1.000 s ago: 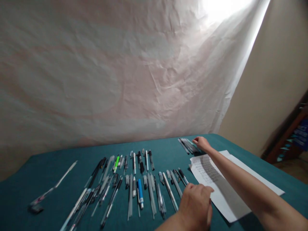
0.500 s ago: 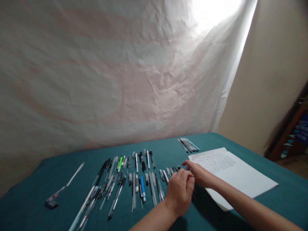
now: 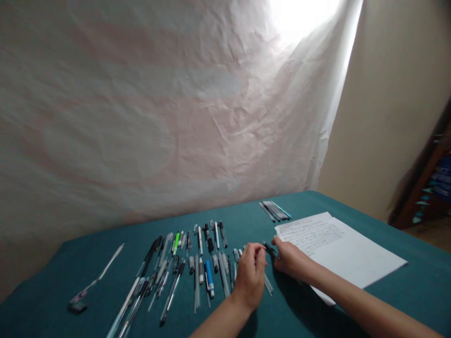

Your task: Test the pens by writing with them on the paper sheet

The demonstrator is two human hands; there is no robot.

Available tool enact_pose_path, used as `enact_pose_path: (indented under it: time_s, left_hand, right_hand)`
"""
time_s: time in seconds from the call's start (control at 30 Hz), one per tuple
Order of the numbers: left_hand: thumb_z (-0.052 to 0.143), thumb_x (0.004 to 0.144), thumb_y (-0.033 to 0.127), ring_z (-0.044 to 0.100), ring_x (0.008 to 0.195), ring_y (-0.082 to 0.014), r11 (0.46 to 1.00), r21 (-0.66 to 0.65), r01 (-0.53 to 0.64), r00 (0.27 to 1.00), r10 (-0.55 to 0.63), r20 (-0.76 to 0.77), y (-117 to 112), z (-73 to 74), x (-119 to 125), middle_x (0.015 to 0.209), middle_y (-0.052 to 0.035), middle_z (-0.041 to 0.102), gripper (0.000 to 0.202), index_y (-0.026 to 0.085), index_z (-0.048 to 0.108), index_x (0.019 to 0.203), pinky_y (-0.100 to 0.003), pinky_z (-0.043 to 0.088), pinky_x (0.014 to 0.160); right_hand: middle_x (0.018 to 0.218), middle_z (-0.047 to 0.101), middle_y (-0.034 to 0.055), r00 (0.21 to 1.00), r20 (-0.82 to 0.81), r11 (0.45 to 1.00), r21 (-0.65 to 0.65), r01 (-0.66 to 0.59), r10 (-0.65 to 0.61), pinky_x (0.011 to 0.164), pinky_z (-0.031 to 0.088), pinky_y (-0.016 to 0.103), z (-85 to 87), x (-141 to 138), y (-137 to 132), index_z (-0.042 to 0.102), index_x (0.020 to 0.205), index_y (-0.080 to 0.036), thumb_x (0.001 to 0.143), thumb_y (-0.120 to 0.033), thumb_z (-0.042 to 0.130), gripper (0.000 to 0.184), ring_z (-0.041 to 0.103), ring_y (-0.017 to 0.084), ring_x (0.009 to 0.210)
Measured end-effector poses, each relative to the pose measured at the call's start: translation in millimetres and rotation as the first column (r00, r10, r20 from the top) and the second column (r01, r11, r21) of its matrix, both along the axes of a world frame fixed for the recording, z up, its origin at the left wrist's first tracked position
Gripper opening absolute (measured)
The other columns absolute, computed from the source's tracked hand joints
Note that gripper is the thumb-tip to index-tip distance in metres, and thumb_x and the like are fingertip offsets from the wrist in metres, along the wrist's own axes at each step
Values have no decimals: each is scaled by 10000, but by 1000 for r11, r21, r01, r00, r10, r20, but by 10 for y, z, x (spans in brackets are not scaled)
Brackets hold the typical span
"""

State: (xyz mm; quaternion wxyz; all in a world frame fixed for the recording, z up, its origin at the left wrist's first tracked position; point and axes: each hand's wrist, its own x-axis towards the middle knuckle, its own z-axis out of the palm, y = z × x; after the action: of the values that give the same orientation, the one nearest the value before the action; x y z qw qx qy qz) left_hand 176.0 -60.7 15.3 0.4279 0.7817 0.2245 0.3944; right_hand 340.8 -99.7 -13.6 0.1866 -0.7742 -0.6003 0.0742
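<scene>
My right hand point(image 3: 291, 257) is closed around a short dark pen piece point(image 3: 269, 249), which points toward my left hand and may be a barrel or a cap. My left hand point(image 3: 249, 277) is just to its left, fingers curled in a pinch; whatever is between them is hidden. Under and beside that hand lie pen parts, among them clear tubes point(image 3: 268, 284) partly covered by it. Left of it are a blue pen barrel point(image 3: 209, 278) and clear barrels point(image 3: 223, 276). A green pen point(image 3: 176, 243) lies in the row behind.
Handwritten paper sheets point(image 3: 366, 253) lie at the right, partly under my right forearm. Several thin refills point(image 3: 275, 211) are lined up near the back edge. Long pens point(image 3: 124, 305) lie at front left, with a white strip with a dark end point(image 3: 105, 268) farther left on the green cloth point(image 3: 148, 234).
My left hand has shifted left and away from my right hand. The dark piece at my right fingers now shows, as do clear tubes beside my left hand. The view has tilted slightly.
</scene>
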Motion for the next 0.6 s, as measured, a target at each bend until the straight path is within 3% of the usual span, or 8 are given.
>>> enact_pose_path:
  time_s: [0.1,0.23,0.4,0.5,0.6]
  left_hand:
    - [360,848,337,546,737,-142,995,-100,12,998,-6,63,15,-36,18,835,-47,563,248,166,523,923,-277,428,690]
    - [414,821,364,546,708,-132,963,-268,10,988,31,150,87,-95,74,849,-49,559,282,159,498,995,-256,436,634]
    - [516,758,377,529,636,-98,873,-487,29,975,84,207,169,-54,106,935,-72,550,381,147,466,1057,-204,400,527]
    - [550,731,376,524,623,-99,852,-517,81,974,42,223,168,17,90,892,-67,575,359,135,515,994,-211,401,549]
    - [561,720,383,524,622,-110,856,-509,96,974,26,226,167,56,73,817,-57,589,315,123,549,897,-223,403,570]
  right_hand:
    - [776,634,92,1000,1,999,31,27,-27,587,320,229,-9,-7,5,506,946,-153,609,-89,505,343,583,201,747]
    - [659,623,27,985,-172,996,94,-7,24,545,333,215,71,-7,37,549,857,-168,641,-141,519,219,565,152,613]
    - [683,588,5,849,-478,961,256,-109,224,500,351,190,226,-113,30,541,831,-154,691,-178,498,149,505,103,571]
    - [664,546,-13,769,-567,943,302,-138,294,485,343,179,249,-207,11,528,806,-158,692,-150,492,120,465,84,553]
    - [612,500,-31,751,-589,940,316,-127,299,471,329,176,268,-271,-13,524,767,-162,692,-162,517,76,430,75,528]
